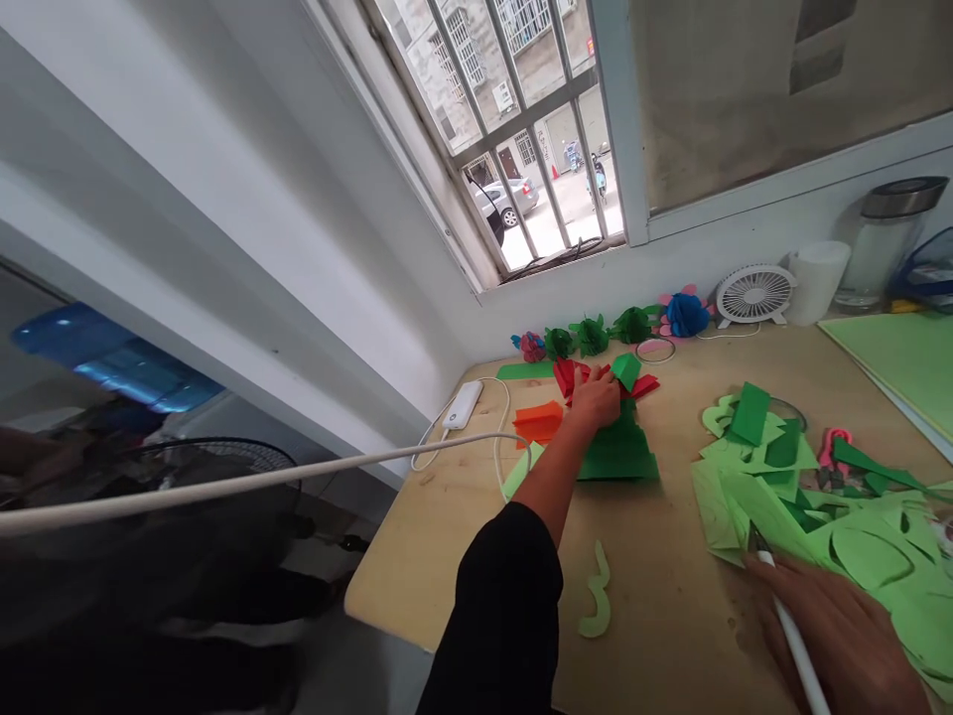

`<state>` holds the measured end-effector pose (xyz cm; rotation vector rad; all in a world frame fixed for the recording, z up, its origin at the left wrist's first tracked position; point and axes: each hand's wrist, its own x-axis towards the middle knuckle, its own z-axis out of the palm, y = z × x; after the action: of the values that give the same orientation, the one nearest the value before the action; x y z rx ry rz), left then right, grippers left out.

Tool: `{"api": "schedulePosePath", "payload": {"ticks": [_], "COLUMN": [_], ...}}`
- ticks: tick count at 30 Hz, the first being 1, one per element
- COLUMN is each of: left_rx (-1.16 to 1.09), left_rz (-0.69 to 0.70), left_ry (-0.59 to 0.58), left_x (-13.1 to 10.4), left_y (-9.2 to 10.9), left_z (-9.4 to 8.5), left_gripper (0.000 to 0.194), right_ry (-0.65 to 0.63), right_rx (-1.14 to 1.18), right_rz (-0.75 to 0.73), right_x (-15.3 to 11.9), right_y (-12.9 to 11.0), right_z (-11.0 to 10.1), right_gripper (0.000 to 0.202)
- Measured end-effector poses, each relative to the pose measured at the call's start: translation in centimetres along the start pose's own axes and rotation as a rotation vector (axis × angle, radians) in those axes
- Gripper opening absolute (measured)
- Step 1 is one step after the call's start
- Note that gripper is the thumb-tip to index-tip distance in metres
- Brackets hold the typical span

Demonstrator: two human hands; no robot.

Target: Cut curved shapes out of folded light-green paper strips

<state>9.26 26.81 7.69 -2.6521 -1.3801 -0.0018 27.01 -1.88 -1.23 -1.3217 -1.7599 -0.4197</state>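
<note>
My left hand (596, 399) reaches to the back of the table, its fingers bent down onto folded red paper (567, 377). Just beyond the fingers lies a small green folded piece (626, 371), and under the wrist is a dark green paper sheet (617, 457). Orange folded paper (539, 423) sits left of that hand. At the lower right my right hand (841, 626) is closed around a white pen-shaped tool (798, 650) with a dark pointed tip. The tip is beside light green paper scraps (770, 506). A pale green curvy cutout (596, 601) lies between my arms.
Paper honeycomb figures (592, 336) line the wall beside a small white fan (754, 295) and a glass bottle (883, 243). Pink-handled scissors (835, 447) lie among scraps. A white cable (298, 482) crosses the left side to a white power bank (463, 405).
</note>
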Motion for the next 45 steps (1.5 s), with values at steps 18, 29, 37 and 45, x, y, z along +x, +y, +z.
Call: {"api": "schedulePosePath", "payload": {"ticks": [18,29,37,45], "left_rx": [0.123,-0.091,0.011,-0.09], "left_rz": [0.456,0.06,-0.008,-0.083], "left_ry": [0.12,0.192,0.13,-0.057], "left_x": [-22.2,-20.1,-15.1,-16.0], "left_y": [-2.9,1.4,2.8,2.8], "left_z": [2.9,4.4,4.4,3.8], "left_gripper": [0.041,0.059,0.046,0.075], "right_ry": [-0.04,-0.013,0.02,-0.009], "right_rx": [-0.001,-0.025,-0.035,-0.083], "right_rz": [-0.018,0.024,-0.03,-0.082], "right_x": [-0.6,-2.1,-2.6,-1.0], "right_y": [1.5,2.5,2.7,2.4], "right_z": [0.3,1.1,1.7,0.6], "right_gripper": [0.031,0.039,0.047,0.031]}}
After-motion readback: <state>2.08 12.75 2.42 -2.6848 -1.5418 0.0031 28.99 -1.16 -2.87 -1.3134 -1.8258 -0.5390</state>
